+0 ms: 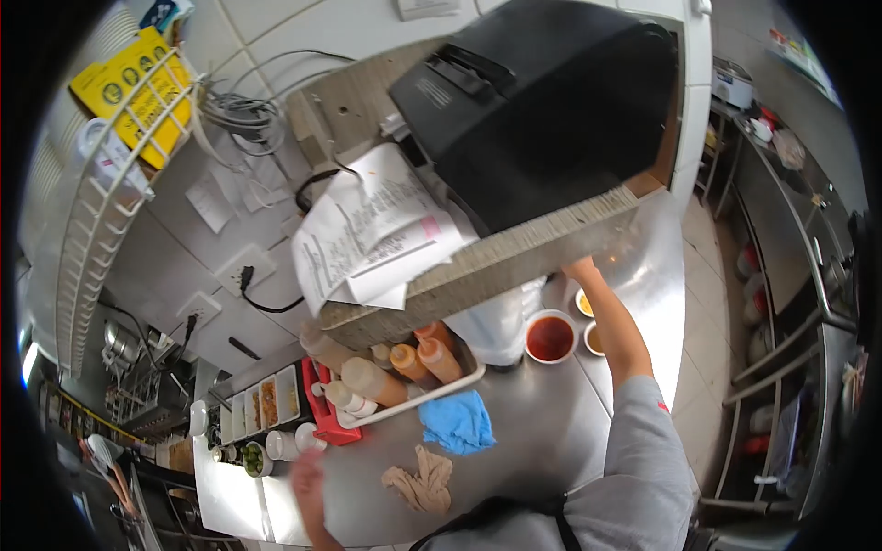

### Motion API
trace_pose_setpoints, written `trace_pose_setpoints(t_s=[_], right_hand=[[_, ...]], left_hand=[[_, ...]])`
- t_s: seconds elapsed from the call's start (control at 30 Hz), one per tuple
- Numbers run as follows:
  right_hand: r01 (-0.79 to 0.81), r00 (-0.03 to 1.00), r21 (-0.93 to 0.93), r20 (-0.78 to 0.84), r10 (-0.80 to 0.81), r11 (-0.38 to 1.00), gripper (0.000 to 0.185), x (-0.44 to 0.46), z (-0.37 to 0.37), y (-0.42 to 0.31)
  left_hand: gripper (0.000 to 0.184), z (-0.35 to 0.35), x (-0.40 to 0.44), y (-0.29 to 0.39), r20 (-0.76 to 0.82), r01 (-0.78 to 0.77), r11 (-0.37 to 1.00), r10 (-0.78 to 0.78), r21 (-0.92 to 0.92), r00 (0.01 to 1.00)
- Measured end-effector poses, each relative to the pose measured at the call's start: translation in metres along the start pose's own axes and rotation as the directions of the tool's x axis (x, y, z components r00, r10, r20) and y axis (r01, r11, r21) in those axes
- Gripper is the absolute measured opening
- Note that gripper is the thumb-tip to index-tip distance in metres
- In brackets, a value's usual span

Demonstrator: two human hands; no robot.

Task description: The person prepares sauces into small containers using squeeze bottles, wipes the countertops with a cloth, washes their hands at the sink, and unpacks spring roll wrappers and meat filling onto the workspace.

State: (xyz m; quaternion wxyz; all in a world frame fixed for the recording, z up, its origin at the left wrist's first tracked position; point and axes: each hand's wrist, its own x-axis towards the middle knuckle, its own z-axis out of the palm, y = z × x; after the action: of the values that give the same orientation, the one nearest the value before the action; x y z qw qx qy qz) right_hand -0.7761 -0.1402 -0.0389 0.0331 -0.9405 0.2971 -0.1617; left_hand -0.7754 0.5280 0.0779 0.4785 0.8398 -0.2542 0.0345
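The left hand (pixel 309 476) is by cups (pixel 281 447), the right hand (pixel 580 268) by red sauce (pixel 549 339); nobody can tell if they grip.

"What's in the white bowl (pixel 551 362)?"

"A smooth, deep-red sauce (pixel 550 339), with a pale band of wall showing above it. The bowl stands upright on the steel bench (pixel 551 413)."

"And beside it?"

"Two smaller bowls, both partly hidden. The yellow-filled bowl (pixel 579 310) is farther back; the brownish-orange one (pixel 586 342) sits nearer, just right of the red."

"What's inside those?"

"Too small to tell."
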Motion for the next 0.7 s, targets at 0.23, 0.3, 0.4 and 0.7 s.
trace_pose_setpoints(t_s=[0.23,0.3,0.4,0.7], right_hand=[[-0.022,0.999,0.12,-0.04,0.027,0.992,0.034,0.011,0.034,0.012],[-0.071,0.993,0.144,-0.085,0.084,0.987,0.033,0.005,0.027,0.016],[-0.035,0.907,0.072,-0.416,0.062,0.997,0.026,-0.005,0.011,0.025],[0.15,0.95,0.716,-0.295,0.102,0.682,0.014,-0.26,-0.133,-0.07]], left_hand=[[0.042,0.151,-0.071,0.015,0.328,-0.1,0.897,-0.053,0.431,0.943],[0.041,0.166,-0.074,0.018,0.321,-0.18,0.795,-0.02,0.58,0.947],[0.038,0.162,-0.065,-0.008,0.266,-0.174,0.832,0.034,0.527,0.964],[0.033,0.109,-0.034,-0.067,-0.198,0.229,0.718,-0.128,0.658,0.972]])
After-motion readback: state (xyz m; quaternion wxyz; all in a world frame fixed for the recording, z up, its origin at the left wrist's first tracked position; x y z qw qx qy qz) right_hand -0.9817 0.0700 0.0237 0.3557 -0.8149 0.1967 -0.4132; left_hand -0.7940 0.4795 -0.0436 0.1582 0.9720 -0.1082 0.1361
